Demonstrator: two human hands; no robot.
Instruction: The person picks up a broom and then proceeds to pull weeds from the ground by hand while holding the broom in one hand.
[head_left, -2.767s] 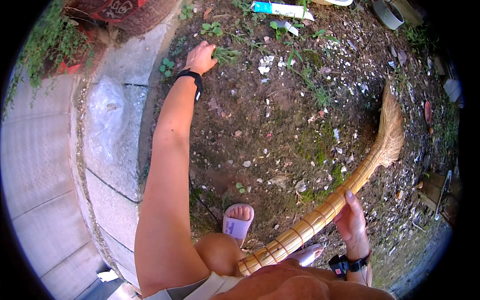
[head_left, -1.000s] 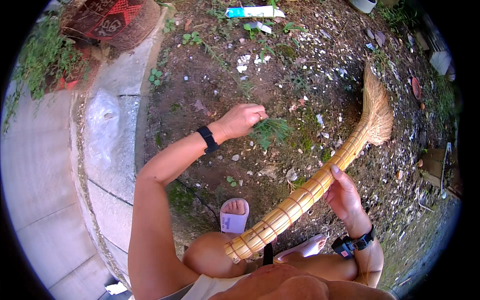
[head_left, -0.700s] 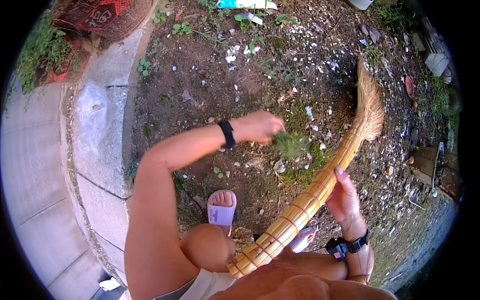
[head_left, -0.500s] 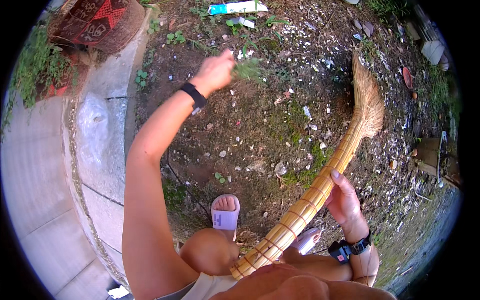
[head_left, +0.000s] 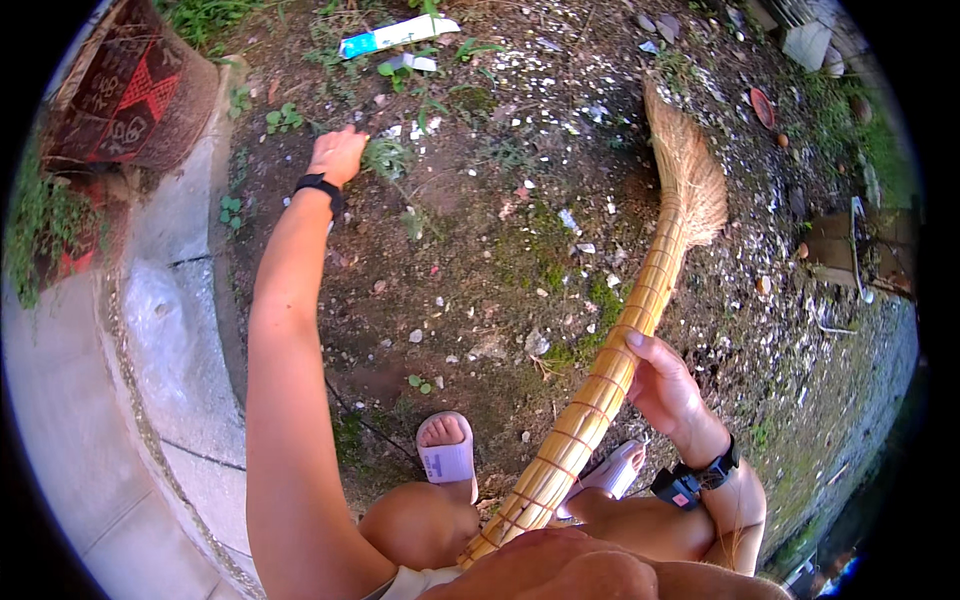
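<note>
A long straw broom (head_left: 573,437) slants across from my lap to the far right, its stalk bound with many reddish ties. My right hand (head_left: 668,388) is closed round its middle, thumb on top. The flared bristle end (head_left: 692,175) points away from me over the ground. My left hand (head_left: 340,155) is stretched forward, low over the soil, with its fingers closed. A small feathery green weed (head_left: 387,158) shows at the fingers' right side and appears gripped; the fingertips themselves are hidden.
A blue-and-white packet (head_left: 400,37) lies beyond my left hand. A dark pot with red patterns (head_left: 130,95) stands at far left beside a concrete kerb (head_left: 180,225) bearing a clear plastic bag (head_left: 160,315). My slippered feet (head_left: 447,455) rest on dirt strewn with white chips.
The whole view has shifted, so the ground appears farther left and lower. My left hand has moved slightly left, the weed with it. My right hand keeps its hold on the broom.
</note>
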